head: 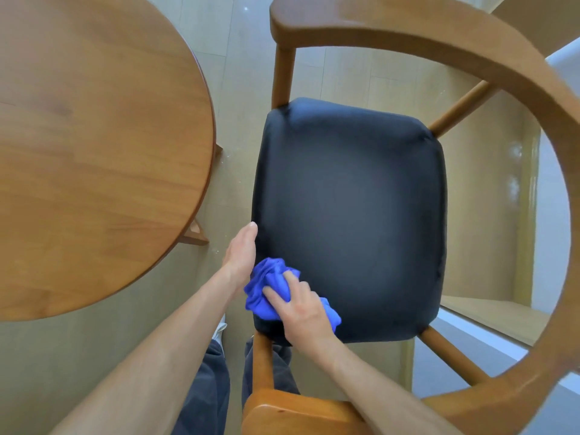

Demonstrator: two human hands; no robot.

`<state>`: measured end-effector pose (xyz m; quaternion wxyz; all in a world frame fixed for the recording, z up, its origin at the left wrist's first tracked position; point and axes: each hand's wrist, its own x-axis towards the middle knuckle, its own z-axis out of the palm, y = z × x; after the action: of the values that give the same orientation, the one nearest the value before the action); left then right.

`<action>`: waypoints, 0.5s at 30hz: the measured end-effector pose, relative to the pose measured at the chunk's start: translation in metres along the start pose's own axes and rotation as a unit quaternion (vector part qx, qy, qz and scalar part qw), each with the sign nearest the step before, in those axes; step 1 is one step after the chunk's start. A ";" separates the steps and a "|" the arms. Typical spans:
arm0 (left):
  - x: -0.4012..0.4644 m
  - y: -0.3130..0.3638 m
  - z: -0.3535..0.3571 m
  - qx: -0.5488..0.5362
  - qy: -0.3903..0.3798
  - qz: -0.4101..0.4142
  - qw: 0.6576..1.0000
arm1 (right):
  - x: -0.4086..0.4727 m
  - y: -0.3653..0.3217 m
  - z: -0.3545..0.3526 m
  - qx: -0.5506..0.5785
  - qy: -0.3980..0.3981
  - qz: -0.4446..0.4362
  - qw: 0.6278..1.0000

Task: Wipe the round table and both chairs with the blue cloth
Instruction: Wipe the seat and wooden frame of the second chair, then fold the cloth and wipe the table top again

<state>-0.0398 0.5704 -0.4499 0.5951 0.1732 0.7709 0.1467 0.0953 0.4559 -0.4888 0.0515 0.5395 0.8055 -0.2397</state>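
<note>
R hand (301,312) on cloth (270,287), near-left corner of seat (348,215).
R fingers (276,298) curled over bunched blue cloth, gripping & pressing it to black seat. L hand (240,252) just left of cloth, fingers straight, flat vs seat's left edge. Beyond fingers: rest of seat, chair (470,51) w/ curved wood armrest ringing it. Table (94,136) well left of L hand, apart from chair.
</note>
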 end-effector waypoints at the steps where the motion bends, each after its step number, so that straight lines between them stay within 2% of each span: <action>1: -0.001 0.001 -0.003 0.001 -0.001 0.001 1.000 | 0.001 0.001 -0.003 0.004 -0.031 -0.037 0.999; 5: -0.010 0.009 -0.017 0.031 -0.012 0.031 0.999 | 0.008 0.022 -0.041 0.039 -0.165 -0.152 0.974; 7: -0.020 0.015 -0.023 0.058 -0.023 0.034 0.997 | 0.006 0.025 -0.062 0.104 -0.165 -0.111 0.975; 9: -0.036 0.027 -0.030 0.093 -0.034 0.029 0.995 | 0.004 0.022 -0.090 0.216 -0.100 0.005 0.971; 11: -0.057 0.047 -0.038 0.112 -0.056 0.029 0.992 | 0.004 0.015 -0.131 0.320 -0.026 0.096 0.942; 13: -0.084 0.074 -0.046 0.093 -0.096 0.033 0.990 | 0.006 0.003 -0.179 0.410 0.050 0.145 0.899; 15: -0.118 0.104 -0.057 0.061 -0.158 0.061 0.984 | 0.009 -0.014 -0.227 0.471 0.112 0.158 0.861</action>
<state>-0.0579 0.6108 -0.2885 0.6879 0.2764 0.6627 0.1062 0.1190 0.5594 -0.2879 -0.2621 0.6425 0.5013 -0.5168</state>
